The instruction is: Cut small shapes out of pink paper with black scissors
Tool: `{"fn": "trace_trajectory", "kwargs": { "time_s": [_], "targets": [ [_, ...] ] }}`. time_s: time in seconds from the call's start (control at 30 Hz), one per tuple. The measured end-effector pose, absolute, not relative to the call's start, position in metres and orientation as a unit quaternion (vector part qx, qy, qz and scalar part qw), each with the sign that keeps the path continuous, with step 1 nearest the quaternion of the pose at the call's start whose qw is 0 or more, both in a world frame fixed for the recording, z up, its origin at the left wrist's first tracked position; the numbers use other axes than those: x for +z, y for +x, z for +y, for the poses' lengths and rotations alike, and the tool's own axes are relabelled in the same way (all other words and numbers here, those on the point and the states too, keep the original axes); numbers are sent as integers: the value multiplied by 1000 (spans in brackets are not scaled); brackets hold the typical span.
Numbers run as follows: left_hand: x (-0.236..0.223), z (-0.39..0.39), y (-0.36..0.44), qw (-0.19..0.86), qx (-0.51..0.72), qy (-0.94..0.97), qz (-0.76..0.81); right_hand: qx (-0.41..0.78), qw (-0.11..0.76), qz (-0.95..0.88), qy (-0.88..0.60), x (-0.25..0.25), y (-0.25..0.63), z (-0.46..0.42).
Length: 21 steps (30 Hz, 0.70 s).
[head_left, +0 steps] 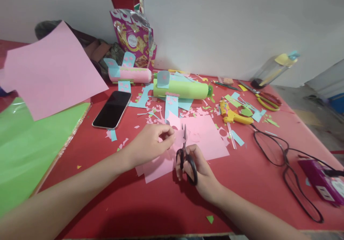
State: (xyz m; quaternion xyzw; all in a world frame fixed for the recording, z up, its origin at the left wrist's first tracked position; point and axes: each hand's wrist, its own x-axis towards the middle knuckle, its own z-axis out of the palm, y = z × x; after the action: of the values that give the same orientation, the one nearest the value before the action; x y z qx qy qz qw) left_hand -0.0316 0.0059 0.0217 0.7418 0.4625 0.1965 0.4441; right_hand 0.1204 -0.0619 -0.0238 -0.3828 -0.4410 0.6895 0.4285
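Note:
My left hand (152, 142) pinches a small piece of pink paper (179, 138) between thumb and forefinger, over the middle of the table. In my right hand (202, 172) is a pair of black-handled scissors (191, 170), points directed away from me. The slightly parted blades meet the right edge of the pink piece. Beneath both hands lie larger pink paper sheets (212, 139). Just beyond them rests a green paper-wrapped bottle (185, 89) with light blue paper fins, beside a pink-wrapped one (131, 75) with similar fins.
A phone (113, 110) lies left of the bottles. Paper scraps surround a yellow glue gun (233, 115), whose cable runs to a purple power strip (321, 179). Larger scissors (264, 98) and a clear bottle (274, 70) stand at right. A snack bag (134, 36) leans behind.

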Motion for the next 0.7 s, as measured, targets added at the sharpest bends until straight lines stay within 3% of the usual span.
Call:
{"fn": "trace_trajectory", "kwargs": {
  "time_s": [0.3,0.7],
  "targets": [
    [22,12,-36,419,230,740,474,694,414,-437,-395,-25,120,-63],
    [21,6,-30,463,216,725,462,696,422,-449,-369,-25,122,-63]
  ]
}}
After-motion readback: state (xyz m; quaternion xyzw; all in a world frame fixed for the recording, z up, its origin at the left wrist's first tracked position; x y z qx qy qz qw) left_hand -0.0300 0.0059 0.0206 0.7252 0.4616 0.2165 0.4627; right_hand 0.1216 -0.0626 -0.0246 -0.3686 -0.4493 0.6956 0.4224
